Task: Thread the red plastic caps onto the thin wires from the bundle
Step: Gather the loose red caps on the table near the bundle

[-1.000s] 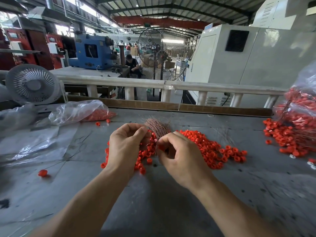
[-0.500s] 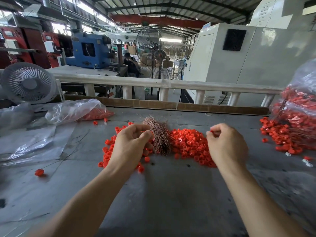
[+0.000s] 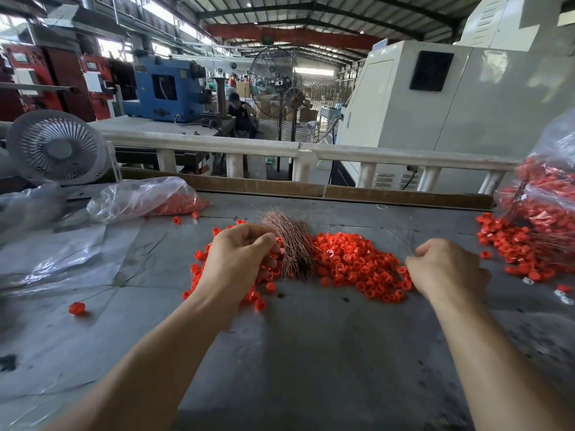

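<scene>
One grey counter (image 3: 311,353), work kept central. Heap of red caps (image 3: 357,262) within reach of both hands. Wire bundle (image 3: 292,244) upright, fanned for picking, gripped by left hand (image 3: 239,262). Right hand (image 3: 445,269) beside heap, fingers (image 3: 418,255) curled, pinching a thin wire; cap on it not discernible.

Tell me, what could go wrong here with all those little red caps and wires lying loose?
The wire bundle fans out loosely beside the left hand, so pulling one strand could drag or tangle others. The red caps lie heaped unconfined on the table; a sweep of the right hand could scatter them, as one stray cap already lies apart.
</scene>
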Action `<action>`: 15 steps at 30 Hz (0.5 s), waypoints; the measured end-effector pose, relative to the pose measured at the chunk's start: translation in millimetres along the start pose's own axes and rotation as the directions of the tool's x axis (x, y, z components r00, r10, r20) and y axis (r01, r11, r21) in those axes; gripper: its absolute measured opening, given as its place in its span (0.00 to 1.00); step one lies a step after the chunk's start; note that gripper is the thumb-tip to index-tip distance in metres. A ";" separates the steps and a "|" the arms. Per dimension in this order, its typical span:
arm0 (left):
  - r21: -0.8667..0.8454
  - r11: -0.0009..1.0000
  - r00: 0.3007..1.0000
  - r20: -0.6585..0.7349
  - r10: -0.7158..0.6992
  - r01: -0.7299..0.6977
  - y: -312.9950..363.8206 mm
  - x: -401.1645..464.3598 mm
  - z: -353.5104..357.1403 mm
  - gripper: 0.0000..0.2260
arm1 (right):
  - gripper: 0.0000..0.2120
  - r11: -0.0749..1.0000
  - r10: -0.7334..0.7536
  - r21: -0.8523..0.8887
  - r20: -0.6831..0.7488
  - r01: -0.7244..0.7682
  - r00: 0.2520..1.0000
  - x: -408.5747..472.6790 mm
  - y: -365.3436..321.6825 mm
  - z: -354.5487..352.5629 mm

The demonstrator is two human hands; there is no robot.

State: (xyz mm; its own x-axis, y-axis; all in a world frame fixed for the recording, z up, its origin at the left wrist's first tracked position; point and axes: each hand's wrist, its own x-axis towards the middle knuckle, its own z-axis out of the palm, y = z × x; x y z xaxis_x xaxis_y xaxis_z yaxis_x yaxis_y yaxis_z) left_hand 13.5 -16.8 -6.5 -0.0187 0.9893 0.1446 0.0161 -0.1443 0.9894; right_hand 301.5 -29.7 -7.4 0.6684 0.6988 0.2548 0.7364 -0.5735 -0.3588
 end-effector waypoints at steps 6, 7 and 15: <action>0.233 0.971 0.999 0.027 0.042 -0.047 1.9 6.2 -13.9 0.05 | 0.08 0.936 -0.260 0.203 -0.156 0.288 0.953 -23.5 -23.0 2.4; 0.328 0.941 0.997 0.034 0.075 -0.082 0.1 7.3 -15.4 0.05 | 0.05 0.908 -0.296 0.253 -0.176 0.334 0.939 -29.2 -28.2 3.1; 0.751 0.616 0.967 0.132 0.216 -0.240 -14.9 3.7 -7.4 0.05 | 0.04 0.746 -0.538 0.416 -0.084 0.520 0.839 -62.3 -53.7 18.1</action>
State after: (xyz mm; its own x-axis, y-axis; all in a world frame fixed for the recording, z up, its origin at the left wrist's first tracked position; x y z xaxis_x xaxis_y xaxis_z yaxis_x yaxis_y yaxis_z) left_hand 5.8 -11.2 -20.6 0.1172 0.9287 0.3518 0.7648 -0.3104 0.5645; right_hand 218.3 -34.7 -20.3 0.1731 0.8588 0.4822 0.8536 0.1135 -0.5085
